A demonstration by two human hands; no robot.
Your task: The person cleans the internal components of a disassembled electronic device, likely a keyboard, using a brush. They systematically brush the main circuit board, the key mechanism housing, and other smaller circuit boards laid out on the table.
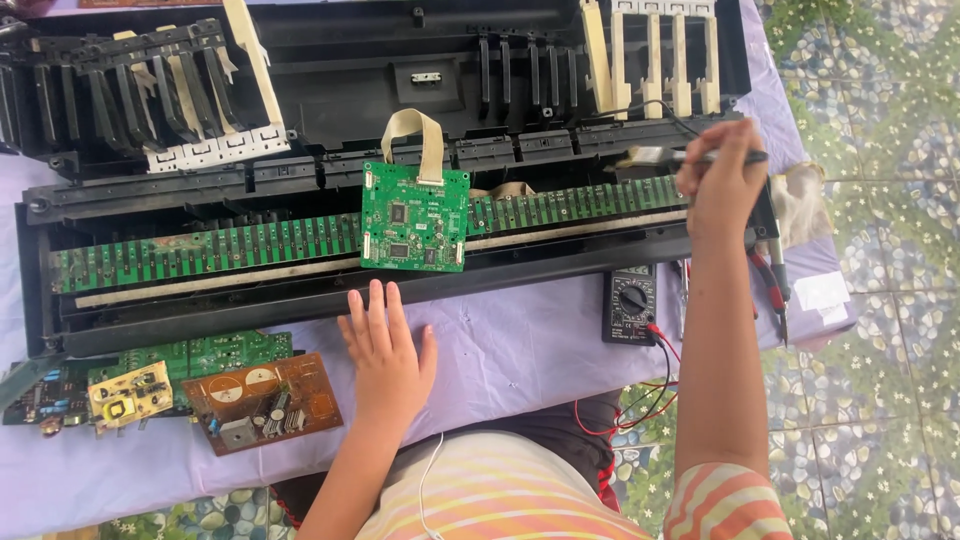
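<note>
An opened electronic keyboard (330, 290) lies across a table under a lilac cloth, with its long green contact strip (200, 250) exposed. On the middle of the strip rests a square green circuit board (415, 218) with a beige ribbon cable (430, 140) looping up from it. My left hand (388, 352) lies flat and open on the cloth just in front of the keyboard's near edge, below that board. At the strip's right end, my right hand (722, 178) grips a small brush (665, 156), whose pale bristles point left and touch the strip.
A black multimeter (630, 305) with red and black leads lies right of my left hand. Several loose boards, green, yellow and brown (262, 400), lie at the front left. Black and cream key sets (160, 90) rest on the case at the back. Pliers (772, 285) lie at the right table edge.
</note>
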